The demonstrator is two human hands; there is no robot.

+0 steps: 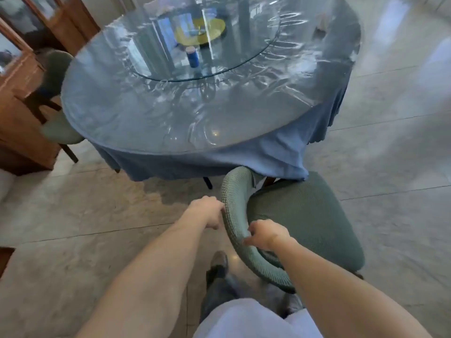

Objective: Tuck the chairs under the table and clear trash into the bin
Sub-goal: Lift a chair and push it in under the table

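A: Item one, surface (170,113): round, glass over a blue cloth (219,162), looking heavy and fragile.

B: Item two, green chair (300,215)?

A: It is standing at the near edge, seat partly under the cloth hem. The padded cover is looking soft, the frame probably stiff; likely sliding easily on the smooth floor (73,215). The backrest rim is the best hold.

B: Hands?

A: Left hand (207,211) and right hand (266,234) are both gripping that rim, fingers curled round it.

B: Smallest?

A: A blue can (192,57) is standing near the centre, probably light.
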